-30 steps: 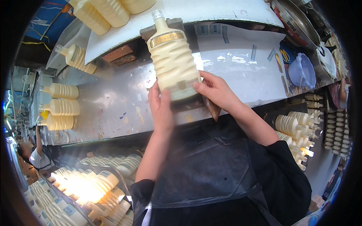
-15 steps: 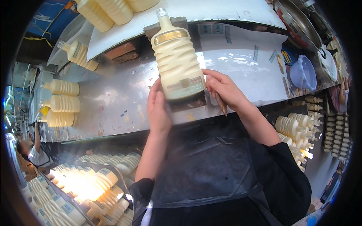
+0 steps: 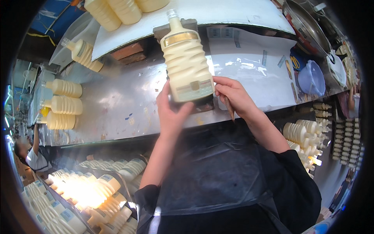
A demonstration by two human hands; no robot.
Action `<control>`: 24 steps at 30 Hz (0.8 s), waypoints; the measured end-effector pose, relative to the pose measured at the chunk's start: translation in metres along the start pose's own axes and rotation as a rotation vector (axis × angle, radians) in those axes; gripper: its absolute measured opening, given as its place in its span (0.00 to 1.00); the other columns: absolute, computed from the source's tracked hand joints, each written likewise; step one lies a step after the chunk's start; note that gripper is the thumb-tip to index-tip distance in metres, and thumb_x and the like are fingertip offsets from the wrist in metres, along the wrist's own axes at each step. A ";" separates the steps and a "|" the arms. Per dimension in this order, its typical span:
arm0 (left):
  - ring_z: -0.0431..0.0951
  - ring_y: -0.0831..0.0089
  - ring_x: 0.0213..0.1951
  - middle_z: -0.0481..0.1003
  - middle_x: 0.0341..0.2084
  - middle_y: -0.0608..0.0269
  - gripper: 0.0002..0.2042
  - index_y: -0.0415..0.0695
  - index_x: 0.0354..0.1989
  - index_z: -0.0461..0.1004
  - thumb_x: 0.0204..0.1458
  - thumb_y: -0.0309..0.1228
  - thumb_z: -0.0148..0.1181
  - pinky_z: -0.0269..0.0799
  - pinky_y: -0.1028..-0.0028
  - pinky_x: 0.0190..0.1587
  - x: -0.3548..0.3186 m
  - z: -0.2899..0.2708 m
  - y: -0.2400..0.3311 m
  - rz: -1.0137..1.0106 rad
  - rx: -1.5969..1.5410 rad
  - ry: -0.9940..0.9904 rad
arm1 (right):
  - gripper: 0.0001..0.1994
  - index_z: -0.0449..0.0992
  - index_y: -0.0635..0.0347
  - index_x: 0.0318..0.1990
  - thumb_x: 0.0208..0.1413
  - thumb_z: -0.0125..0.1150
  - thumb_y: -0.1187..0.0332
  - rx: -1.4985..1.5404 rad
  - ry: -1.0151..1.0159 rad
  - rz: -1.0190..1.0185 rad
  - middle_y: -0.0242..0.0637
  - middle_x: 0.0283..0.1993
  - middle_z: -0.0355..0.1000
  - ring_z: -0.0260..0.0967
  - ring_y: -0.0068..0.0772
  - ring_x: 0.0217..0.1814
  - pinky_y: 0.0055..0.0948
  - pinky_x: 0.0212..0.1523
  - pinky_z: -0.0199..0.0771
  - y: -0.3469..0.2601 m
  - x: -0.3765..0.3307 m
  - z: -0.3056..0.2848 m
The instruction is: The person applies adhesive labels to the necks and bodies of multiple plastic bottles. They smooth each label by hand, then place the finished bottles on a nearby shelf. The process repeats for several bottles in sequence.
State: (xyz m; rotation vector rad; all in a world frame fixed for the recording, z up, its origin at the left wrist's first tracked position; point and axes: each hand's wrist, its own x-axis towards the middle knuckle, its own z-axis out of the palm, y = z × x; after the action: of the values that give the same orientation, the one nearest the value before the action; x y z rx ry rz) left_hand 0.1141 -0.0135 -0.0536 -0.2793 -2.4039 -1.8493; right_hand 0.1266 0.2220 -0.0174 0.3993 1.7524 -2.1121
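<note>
A cream-coloured ribbed bottle (image 3: 187, 64) lies tilted in front of me, its neck pointing away against a grey block (image 3: 157, 33). It has a gold band near the shoulder and a clear label low on the body. My left hand (image 3: 171, 113) grips the bottle's lower left corner, fingers along the side and thumb at the base. At the lower right edge, my right hand (image 3: 237, 96) touches the bottle with its fingertips. A thin brown pointed stick-like tool (image 3: 229, 106) is held in that hand, pointing down towards me.
Several similar bottles (image 3: 64, 105) lie on the metal bench (image 3: 113, 105) at left. White paper (image 3: 249, 82) with label strips covers the right side, beside a lilac bucket (image 3: 312, 78). Crates of bottles (image 3: 62, 210) stand lower left. A co-worker (image 3: 35, 156) is at far left.
My left hand has turned, its thumb moving from the bottle's side to under its base. The bottle's base looks slightly raised. The right hand stays nearly in place with the tool.
</note>
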 end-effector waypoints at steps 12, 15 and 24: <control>0.67 0.57 0.60 0.72 0.54 0.55 0.36 0.41 0.70 0.65 0.49 0.31 0.70 0.59 0.61 0.66 0.010 -0.004 -0.007 0.057 0.183 -0.033 | 0.26 0.68 0.62 0.70 0.64 0.48 0.75 -0.212 -0.043 -0.335 0.25 0.35 0.70 0.62 0.14 0.34 0.16 0.36 0.65 -0.017 -0.023 0.018; 0.66 0.57 0.60 0.71 0.54 0.55 0.36 0.42 0.70 0.65 0.50 0.31 0.70 0.59 0.61 0.66 0.012 -0.005 -0.006 0.029 0.158 -0.071 | 0.27 0.67 0.63 0.71 0.63 0.47 0.76 -0.207 -0.053 -0.334 0.25 0.34 0.70 0.64 0.15 0.36 0.17 0.39 0.67 -0.017 -0.023 0.017; 0.66 0.57 0.62 0.70 0.56 0.54 0.36 0.42 0.70 0.65 0.50 0.30 0.71 0.59 0.62 0.67 0.009 -0.002 -0.005 0.006 0.149 -0.026 | 0.27 0.66 0.63 0.71 0.63 0.47 0.76 -0.199 -0.046 -0.304 0.25 0.34 0.70 0.63 0.14 0.35 0.17 0.38 0.67 -0.017 -0.023 0.017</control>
State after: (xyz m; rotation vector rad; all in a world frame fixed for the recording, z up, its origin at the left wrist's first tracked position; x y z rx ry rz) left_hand 0.1044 -0.0157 -0.0562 -0.2998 -2.5382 -1.6633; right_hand 0.1400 0.2103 0.0107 0.0304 2.0819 -2.0914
